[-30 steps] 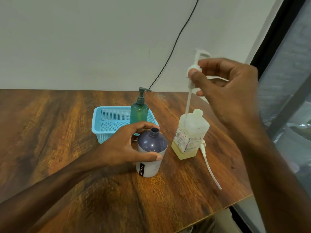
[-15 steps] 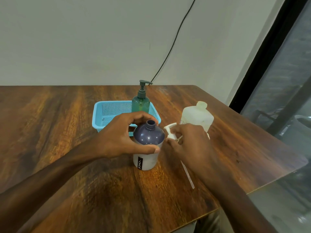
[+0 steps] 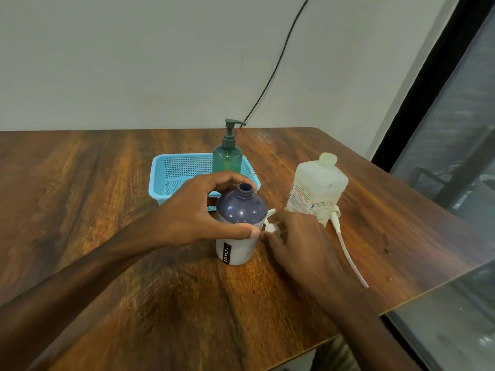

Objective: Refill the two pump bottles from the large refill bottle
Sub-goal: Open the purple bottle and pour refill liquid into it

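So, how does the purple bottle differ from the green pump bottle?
The purple bottle has an open neck, no pump; the green pump bottle has its pump on. The purple one stands on the table, gripped by the left hand; the green one stands in the blue basket, untouched. Purple looks opaque, green see-through. Both stand upright.

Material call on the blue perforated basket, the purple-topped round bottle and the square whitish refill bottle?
By look: blue perforated basket: moulded plastic, matte; even grid of holes. Purple-topped round bottle: glossy opaque plastic; sharp highlights on the shoulder. Square whitish refill bottle: translucent, cloudy plastic, likely soft; dull surface, printed label.
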`<action>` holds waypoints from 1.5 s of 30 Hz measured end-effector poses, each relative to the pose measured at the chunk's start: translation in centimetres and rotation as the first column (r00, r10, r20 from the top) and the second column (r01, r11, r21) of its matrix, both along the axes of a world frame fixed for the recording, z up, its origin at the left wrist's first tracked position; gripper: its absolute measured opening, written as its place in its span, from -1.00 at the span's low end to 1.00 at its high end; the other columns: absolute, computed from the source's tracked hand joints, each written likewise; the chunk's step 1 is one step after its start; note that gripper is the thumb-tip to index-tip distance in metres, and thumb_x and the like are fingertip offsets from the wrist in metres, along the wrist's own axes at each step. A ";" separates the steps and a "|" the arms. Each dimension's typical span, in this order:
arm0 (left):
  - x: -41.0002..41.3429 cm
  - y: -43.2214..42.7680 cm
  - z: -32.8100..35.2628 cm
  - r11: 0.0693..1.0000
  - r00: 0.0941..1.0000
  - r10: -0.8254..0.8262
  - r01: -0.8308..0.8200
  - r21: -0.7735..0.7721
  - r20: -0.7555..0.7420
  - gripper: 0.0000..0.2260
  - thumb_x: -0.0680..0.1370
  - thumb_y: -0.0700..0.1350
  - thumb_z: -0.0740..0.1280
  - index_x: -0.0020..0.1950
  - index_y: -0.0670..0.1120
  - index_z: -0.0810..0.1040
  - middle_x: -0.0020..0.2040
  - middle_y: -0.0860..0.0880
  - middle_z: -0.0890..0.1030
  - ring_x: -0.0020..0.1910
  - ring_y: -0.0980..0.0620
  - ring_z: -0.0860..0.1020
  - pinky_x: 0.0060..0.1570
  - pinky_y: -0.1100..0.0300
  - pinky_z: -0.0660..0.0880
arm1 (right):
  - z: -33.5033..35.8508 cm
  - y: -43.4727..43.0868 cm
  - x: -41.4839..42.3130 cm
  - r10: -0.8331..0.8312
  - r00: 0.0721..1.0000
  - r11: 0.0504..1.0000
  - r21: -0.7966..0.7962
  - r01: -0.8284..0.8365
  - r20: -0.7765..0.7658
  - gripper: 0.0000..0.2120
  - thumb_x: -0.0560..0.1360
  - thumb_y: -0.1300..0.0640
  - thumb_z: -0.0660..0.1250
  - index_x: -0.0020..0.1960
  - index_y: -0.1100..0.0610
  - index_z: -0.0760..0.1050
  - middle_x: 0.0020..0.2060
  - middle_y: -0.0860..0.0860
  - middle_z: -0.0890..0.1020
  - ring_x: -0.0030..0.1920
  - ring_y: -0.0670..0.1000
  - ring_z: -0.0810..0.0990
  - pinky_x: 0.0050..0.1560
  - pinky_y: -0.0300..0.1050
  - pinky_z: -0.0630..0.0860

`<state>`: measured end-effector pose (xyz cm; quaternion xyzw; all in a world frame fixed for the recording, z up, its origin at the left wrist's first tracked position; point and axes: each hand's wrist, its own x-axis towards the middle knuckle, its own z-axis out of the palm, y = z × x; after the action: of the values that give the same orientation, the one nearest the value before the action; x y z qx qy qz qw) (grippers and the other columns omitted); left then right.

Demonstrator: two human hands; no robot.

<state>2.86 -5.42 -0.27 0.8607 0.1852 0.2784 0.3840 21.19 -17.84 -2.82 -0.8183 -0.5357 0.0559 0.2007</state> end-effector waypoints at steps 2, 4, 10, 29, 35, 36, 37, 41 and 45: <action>0.1 -0.2 -0.1 1.000 1.000 0.003 -0.003 0.003 0.008 -0.40 0.31 0.13 0.65 0.29 0.15 0.54 0.24 0.20 0.63 0.24 0.13 0.61 0.15 0.05 0.65 | 0.0 -0.7 0.1 -0.008 1.000 1.000 0.030 0.008 -0.015 -0.60 0.58 -0.08 0.37 0.38 0.00 0.51 0.25 -0.04 0.63 0.18 -0.02 0.60 0.19 -0.04 0.60; 0.2 -0.3 -0.1 1.000 1.000 0.010 -0.011 0.003 0.018 -0.40 0.31 0.13 0.65 0.30 0.15 0.55 0.25 0.21 0.62 0.24 0.13 0.60 0.16 0.07 0.64 | 0.0 -1.4 0.3 -0.011 1.000 0.996 0.085 0.012 -0.013 -0.62 0.57 -0.10 0.36 0.35 -0.02 0.54 0.24 -0.08 0.64 0.16 -0.06 0.60 0.17 -0.08 0.60; 1.0 -1.2 -0.4 0.999 0.997 0.036 -0.039 0.035 0.071 -0.37 0.26 0.30 0.60 0.27 0.21 0.55 0.21 0.32 0.59 0.25 0.28 0.54 0.16 0.30 0.58 | 0.3 -4.1 0.3 -0.085 0.989 0.900 0.416 0.129 -0.123 -0.82 0.52 -0.01 0.47 0.11 -0.02 0.67 0.05 -0.14 0.70 -0.06 -0.18 0.62 -0.09 -0.17 0.65; 0.8 -2.1 -1.3 0.996 0.996 0.089 -0.089 0.024 0.009 -0.29 0.17 0.27 0.62 0.25 0.36 0.41 0.19 0.56 0.48 0.21 0.48 0.48 0.03 0.59 0.42 | -1.0 -0.5 3.9 -0.197 0.868 0.769 0.477 0.425 -0.456 -0.16 0.33 -0.16 0.60 0.49 -0.01 0.32 0.45 -0.04 0.48 0.36 0.03 0.51 0.22 0.07 0.59; 0.9 -2.0 -2.0 0.991 0.991 0.130 -0.130 0.013 0.026 -0.18 0.13 0.32 0.63 0.33 0.27 0.44 0.22 0.38 0.56 0.24 0.39 0.51 0.10 0.47 0.48 | -0.6 -1.1 5.1 -0.142 0.911 0.790 0.510 0.340 -0.388 -0.24 0.31 -0.07 0.63 0.45 0.04 0.46 0.37 -0.02 0.57 0.29 0.02 0.60 -0.04 -0.22 0.60; 1.0 -2.0 -2.0 0.991 0.990 0.135 -0.135 0.000 0.030 -0.18 0.11 0.33 0.63 0.32 0.27 0.44 0.21 0.39 0.57 0.24 0.41 0.51 0.08 0.50 0.47 | -0.5 -1.5 5.1 -0.134 0.918 0.799 0.507 0.323 -0.374 -0.24 0.32 -0.05 0.63 0.45 0.05 0.46 0.37 -0.02 0.57 0.30 0.02 0.60 -0.07 -0.28 0.57; 1.0 -2.1 -2.0 0.990 0.990 0.139 -0.139 -0.010 0.033 -0.18 0.10 0.34 0.63 0.31 0.27 0.45 0.20 0.39 0.57 0.23 0.41 0.51 0.08 0.50 0.47 | -0.3 -1.9 5.1 -0.126 0.927 0.809 0.504 0.302 -0.354 -0.23 0.32 -0.05 0.62 0.46 0.05 0.45 0.37 -0.02 0.57 0.30 0.02 0.59 -0.08 -0.30 0.54; 1.3 -2.6 -1.8 0.995 0.994 0.102 -0.102 -0.013 0.046 -0.18 0.11 0.40 0.62 0.32 0.26 0.49 0.23 0.32 0.60 0.27 0.29 0.54 0.22 0.20 0.53 | 0.3 -3.6 4.8 -0.076 0.959 0.831 0.514 0.212 -0.272 -0.24 0.30 -0.09 0.61 0.43 0.05 0.47 0.33 -0.02 0.60 0.23 -0.02 0.62 -0.14 -0.35 0.54; 1.5 -3.1 -1.5 0.998 0.996 0.058 -0.057 -0.008 0.070 -0.26 0.16 0.36 0.62 0.30 0.31 0.51 0.24 0.31 0.60 0.28 0.27 0.54 0.20 0.13 0.55 | 0.6 -4.8 4.8 -0.050 0.981 0.838 0.526 0.144 -0.188 -0.28 0.30 -0.16 0.58 0.39 0.04 0.51 0.26 -0.03 0.64 0.17 -0.01 0.62 -0.18 -0.27 0.60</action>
<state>4.39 -8.56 -1.76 0.8436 0.1971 0.3187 0.3847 25.96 -22.66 -2.20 -0.7477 -0.4690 -0.0382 0.4685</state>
